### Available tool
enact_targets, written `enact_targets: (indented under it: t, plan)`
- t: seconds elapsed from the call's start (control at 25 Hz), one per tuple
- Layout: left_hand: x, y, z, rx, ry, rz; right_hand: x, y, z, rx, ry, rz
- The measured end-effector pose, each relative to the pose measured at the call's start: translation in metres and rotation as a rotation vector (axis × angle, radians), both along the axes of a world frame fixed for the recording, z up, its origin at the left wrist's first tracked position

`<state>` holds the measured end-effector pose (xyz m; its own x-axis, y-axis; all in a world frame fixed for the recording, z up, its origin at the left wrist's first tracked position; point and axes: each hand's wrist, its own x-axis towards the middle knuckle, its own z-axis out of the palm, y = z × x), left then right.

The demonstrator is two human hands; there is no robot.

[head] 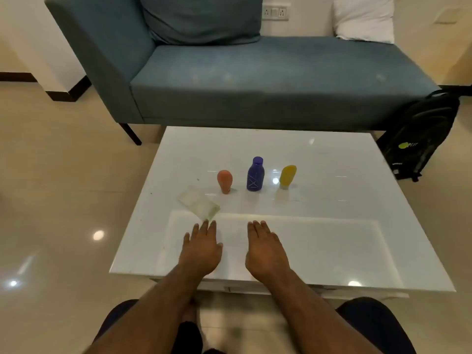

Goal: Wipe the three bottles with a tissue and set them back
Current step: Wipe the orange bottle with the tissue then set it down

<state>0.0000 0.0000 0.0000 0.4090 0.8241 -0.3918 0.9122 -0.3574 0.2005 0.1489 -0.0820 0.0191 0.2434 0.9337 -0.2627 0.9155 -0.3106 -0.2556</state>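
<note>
Three bottles stand in a row near the middle of the white table (332,226): an orange one (224,181) on the left, a purple one (255,175) in the middle, a yellow one (287,176) on the right. A folded tissue (199,203) lies flat on the table, in front and to the left of the orange bottle. My left hand (201,247) rests palm down on the table, its fingertips just short of the tissue's near corner. Beside it, also palm down, lies my right hand (265,249). Neither hand holds anything.
A blue sofa (255,80) with a cushion stands behind the table. A black backpack (421,134) leans on the floor at the table's far right. My knees show below the table's near edge.
</note>
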Motion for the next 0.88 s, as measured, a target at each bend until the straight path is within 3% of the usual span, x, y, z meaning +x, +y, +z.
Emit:
enact_targets:
  t: [0.2, 0.44, 0.68, 0.88]
  plan:
    - [-0.006, 0.061, -0.019, 0.093, -0.290, 0.344, -0.011, 0.048, -0.016, 0.063, 0.150, 0.022]
    - [0.001, 0.133, -0.035, 0.082, -0.387, 0.623, -0.018, 0.104, -0.024, 0.084, 0.289, -0.021]
    - [-0.006, 0.170, -0.046, 0.013, -0.269, 0.648, -0.024, 0.159, -0.044, 0.085, 0.449, -0.165]
    - [-0.009, 0.146, -0.041, -0.060, -0.615, 0.577, -0.036, 0.176, -0.054, 0.023, 0.400, -0.186]
